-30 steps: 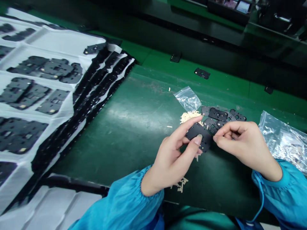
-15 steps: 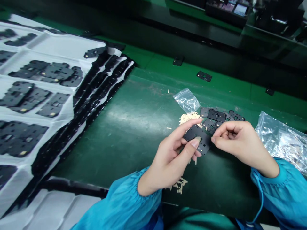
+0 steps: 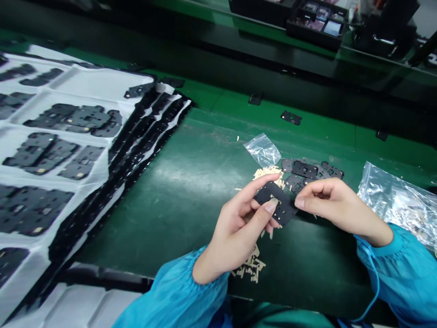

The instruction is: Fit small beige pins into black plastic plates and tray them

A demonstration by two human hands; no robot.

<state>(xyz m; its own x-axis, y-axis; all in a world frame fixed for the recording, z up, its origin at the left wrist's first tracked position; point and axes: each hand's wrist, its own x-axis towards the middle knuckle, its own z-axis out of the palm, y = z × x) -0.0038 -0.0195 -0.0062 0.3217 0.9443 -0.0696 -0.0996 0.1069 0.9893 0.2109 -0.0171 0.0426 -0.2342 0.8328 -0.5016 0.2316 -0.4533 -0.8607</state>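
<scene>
A flat black plastic plate (image 3: pixel 285 210) with small cut-outs is gripped in my left hand (image 3: pixel 241 225), thumb on its upper face and fingers around and under it. My right hand (image 3: pixel 329 200) is at the plate's right edge, thumb and index finger pinched together; what they hold, if anything, is too small to make out. Just beyond my hands are a heap of small cream-coloured strips (image 3: pixel 262 172) and a cluster of similar black plates (image 3: pixel 305 169). More cream pieces (image 3: pixel 252 269) lie below my left hand.
Stacked white trays (image 3: pixel 99 68) holding black plates stand at left. A small clear bag (image 3: pixel 262 149) lies beyond the strips, a larger clear bag (image 3: pixel 378 187) at right. Single black plates (image 3: pixel 291 117) lie along the back of the green table (image 3: pixel 164 205). Dark boxes (image 3: pixel 316 23) stand on the shelf.
The whole view has shifted slightly, with the table and trays lower in the picture. My left hand still grips the plate, and my right hand stays pinched at its edge.
</scene>
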